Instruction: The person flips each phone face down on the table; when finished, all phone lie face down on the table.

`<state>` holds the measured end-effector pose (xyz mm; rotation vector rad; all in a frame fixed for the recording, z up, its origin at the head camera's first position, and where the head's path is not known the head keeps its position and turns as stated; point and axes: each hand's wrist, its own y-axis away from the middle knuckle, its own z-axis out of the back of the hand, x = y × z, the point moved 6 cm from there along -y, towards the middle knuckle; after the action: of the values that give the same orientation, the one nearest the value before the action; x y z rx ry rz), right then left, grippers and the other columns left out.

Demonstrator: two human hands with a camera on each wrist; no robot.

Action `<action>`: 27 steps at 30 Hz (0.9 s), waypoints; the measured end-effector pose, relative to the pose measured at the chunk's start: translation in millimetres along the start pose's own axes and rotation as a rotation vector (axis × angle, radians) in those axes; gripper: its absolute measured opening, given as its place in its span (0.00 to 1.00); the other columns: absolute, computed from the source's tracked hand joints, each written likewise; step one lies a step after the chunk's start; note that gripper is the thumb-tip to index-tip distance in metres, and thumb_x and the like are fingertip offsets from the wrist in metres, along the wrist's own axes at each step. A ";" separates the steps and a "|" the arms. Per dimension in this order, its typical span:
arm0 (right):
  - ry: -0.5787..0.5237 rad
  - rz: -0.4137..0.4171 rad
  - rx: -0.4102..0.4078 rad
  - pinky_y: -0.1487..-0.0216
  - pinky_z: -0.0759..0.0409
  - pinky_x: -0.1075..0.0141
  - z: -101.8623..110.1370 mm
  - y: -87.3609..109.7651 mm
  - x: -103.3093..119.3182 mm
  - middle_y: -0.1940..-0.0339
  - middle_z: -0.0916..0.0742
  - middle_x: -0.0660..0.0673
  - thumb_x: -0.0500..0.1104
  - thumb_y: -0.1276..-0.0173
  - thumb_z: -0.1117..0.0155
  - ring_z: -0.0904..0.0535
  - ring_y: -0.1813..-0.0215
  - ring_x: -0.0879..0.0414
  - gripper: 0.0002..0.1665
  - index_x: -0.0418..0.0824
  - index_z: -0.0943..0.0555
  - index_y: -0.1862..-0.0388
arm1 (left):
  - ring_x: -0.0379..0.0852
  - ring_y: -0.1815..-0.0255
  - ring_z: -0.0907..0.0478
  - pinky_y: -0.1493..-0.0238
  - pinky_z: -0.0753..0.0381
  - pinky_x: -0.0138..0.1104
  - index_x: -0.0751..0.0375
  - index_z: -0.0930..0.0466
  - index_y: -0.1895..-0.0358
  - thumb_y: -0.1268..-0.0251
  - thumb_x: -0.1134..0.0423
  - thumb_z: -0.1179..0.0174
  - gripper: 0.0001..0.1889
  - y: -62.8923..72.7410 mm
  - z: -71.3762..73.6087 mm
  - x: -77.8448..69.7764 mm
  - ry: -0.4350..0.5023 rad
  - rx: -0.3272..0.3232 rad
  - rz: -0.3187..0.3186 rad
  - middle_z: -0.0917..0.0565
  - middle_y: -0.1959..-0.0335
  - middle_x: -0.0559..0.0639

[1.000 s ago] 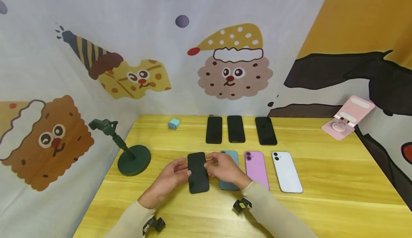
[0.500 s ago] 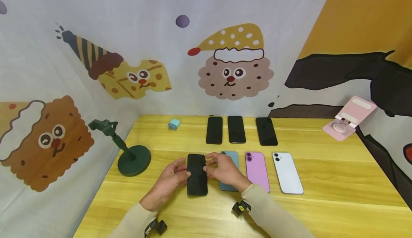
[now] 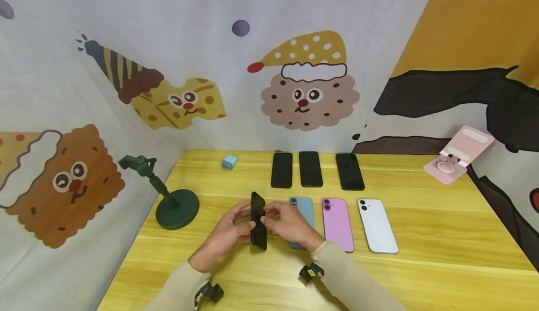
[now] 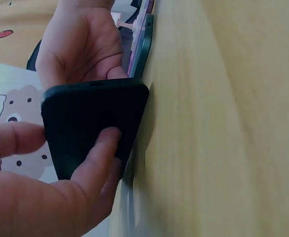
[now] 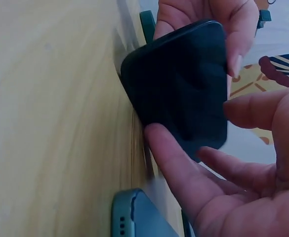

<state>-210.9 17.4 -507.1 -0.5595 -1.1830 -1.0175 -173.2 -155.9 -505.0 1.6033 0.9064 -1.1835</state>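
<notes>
A black smartphone (image 3: 258, 236) stands tilted up toward its long edge between the two hands, low over the table. My left hand (image 3: 227, 231) grips it from the left, thumb on the upper edge and fingers against the dark face in the left wrist view. From the right, my right hand (image 3: 288, 221) pinches it; its thumb and fingertips lie at opposite edges of the phone (image 5: 179, 84) in the right wrist view. Partly under the right hand lies a blue smartphone (image 3: 307, 210), camera side up. A pink smartphone (image 3: 337, 224) and a white smartphone (image 3: 377, 227) lie to its right.
Three dark smartphones (image 3: 281, 170) lie along the back of the wooden table (image 3: 442, 231). A light-blue charger plug (image 3: 229, 162) sits at back left. The dark green stand (image 3: 177, 210) is at the left edge, the pink folding phone stand (image 3: 456, 159) at back right.
The black smartphone has turned from lying nearly face up between the hands to standing steeply tilted, its screen no longer facing the head camera. Both hands have shifted slightly with it.
</notes>
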 end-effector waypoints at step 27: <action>-0.283 -0.091 0.015 0.67 0.09 0.54 13.3 6.7 3.6 0.49 0.10 0.33 0.37 0.23 0.40 0.08 0.62 0.47 0.26 0.32 0.28 0.29 | 0.65 0.23 0.31 0.36 0.16 0.50 0.59 0.36 0.19 0.24 0.61 0.36 0.34 0.3 -15.2 -12.7 -0.096 0.049 0.008 0.37 0.19 0.65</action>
<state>-211.4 30.1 -498.5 -0.6577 -1.4757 -1.0288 -171.9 -142.1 -490.9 1.5733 0.8146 -1.2752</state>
